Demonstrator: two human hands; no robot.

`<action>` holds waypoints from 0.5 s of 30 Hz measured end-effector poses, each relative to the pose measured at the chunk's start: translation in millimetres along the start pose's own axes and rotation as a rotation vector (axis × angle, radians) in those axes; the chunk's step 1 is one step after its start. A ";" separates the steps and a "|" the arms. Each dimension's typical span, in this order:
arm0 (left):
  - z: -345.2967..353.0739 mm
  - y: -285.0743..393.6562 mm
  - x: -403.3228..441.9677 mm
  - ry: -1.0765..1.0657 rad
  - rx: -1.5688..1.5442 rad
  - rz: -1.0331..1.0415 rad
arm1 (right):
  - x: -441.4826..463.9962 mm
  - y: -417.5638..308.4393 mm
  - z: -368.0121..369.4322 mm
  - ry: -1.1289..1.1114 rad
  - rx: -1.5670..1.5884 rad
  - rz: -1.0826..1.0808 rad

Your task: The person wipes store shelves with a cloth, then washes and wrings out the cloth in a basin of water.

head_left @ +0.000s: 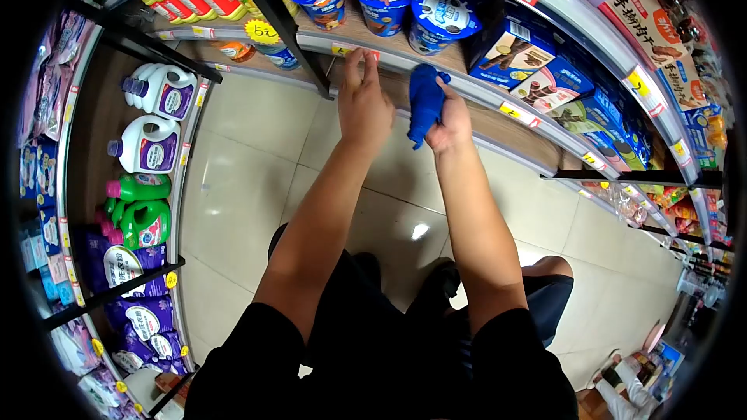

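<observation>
My right hand [451,118] is closed on a bunched blue cloth [425,103], which hangs in front of the shelf edge. Nearby on the left, my left hand [364,101] has its fingertips at the price label strip [397,62] of the shelf; nothing shows in it, and its first fingers are stretched out. Just above the hands, blue tubs stand on the wooden shelf: one tub [381,1] above my left hand, another [442,19] above the cloth. Blue and white snack boxes [515,48] stand to the right of them.
A black shelf post [272,23] rises left of my left hand. Detergent bottles [156,144] and purple bags [128,264] fill the left shelves. Boxed snacks [650,35] hang or stand at the upper right. Tiled floor [241,179] and my legs are below.
</observation>
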State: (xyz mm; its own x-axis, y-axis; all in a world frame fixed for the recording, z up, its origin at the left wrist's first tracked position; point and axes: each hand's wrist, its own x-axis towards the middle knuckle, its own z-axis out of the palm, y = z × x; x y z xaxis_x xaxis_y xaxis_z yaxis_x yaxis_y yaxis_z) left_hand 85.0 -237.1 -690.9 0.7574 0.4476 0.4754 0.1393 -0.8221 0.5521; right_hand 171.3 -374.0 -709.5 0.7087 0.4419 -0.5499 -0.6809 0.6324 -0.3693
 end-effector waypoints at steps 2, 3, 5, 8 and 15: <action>3.1 -0.7 -1.4 0.017 0.114 0.028 | -2.7 -23.0 -23.3 -0.094 0.049 0.047; 1.6 -1.9 -0.7 0.016 0.116 0.029 | 2.3 -35.3 -43.4 -0.161 0.091 0.066; -2.1 -5.7 0.5 -0.039 0.050 0.029 | -12.4 -44.5 -43.8 -0.129 0.084 -0.005; -7.2 -15.1 -0.3 -0.078 0.032 0.047 | -42.1 -50.7 -36.2 0.037 0.019 -0.140; -12.3 -6.1 0.1 -0.079 0.011 -0.011 | -36.5 13.1 -17.2 0.023 -0.234 -0.060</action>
State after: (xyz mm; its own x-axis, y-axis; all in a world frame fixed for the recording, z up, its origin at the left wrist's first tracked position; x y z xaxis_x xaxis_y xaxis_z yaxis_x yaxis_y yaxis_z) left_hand 76.4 -227.7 -685.7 0.8038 0.4277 0.4135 0.1545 -0.8214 0.5491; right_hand 133.3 -392.8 -707.1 0.7465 0.3917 -0.5379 -0.6640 0.4915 -0.5635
